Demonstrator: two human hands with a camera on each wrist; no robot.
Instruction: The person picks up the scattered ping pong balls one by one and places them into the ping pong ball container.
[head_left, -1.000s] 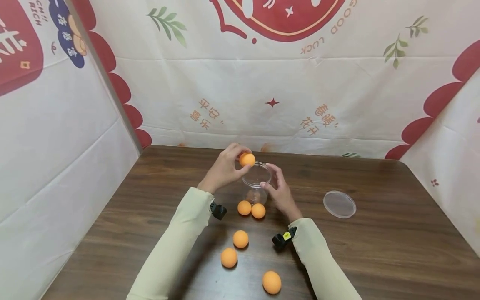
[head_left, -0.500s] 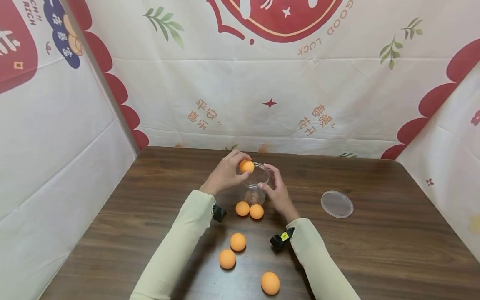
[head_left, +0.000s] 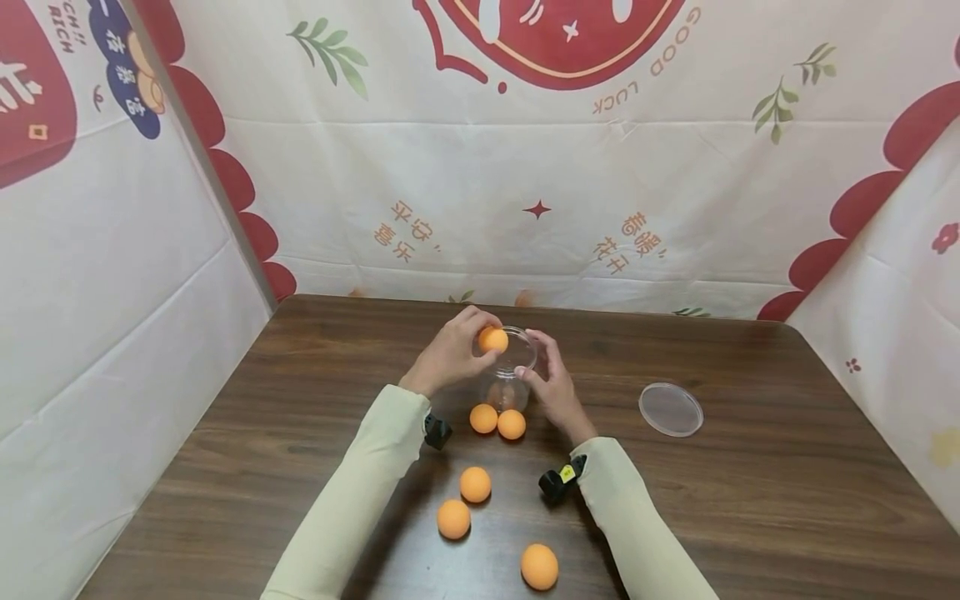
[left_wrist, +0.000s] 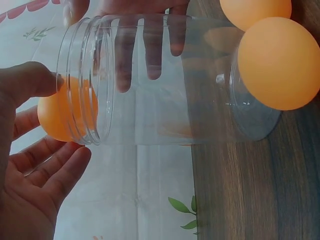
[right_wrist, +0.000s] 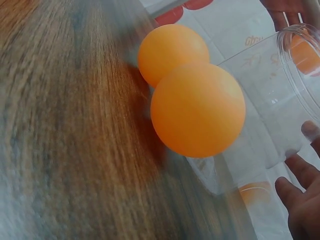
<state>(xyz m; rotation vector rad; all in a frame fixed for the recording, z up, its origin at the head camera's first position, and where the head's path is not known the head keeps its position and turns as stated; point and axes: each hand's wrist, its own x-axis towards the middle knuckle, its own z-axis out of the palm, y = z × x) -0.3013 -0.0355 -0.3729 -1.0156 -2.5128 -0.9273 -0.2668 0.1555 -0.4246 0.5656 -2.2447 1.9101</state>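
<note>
The left hand pinches an orange ball at the mouth of a clear jar. In the left wrist view that ball shows at the threaded rim, with thumb and fingers of the left hand around it. The right hand holds the jar near its rim from the right side; its fingers show through the wall in the left wrist view. Two orange balls sit on the table against the jar's near side. No ball is plainly visible at the jar's bottom.
Three more orange balls lie on the wooden table nearer the person. A clear round lid lies flat to the right. Printed cloth hangs behind the table and along both sides.
The left hand has lowered its ball from just above the jar's rim to the mouth. The right hand keeps its hold on the jar. The head view has shifted slightly.
</note>
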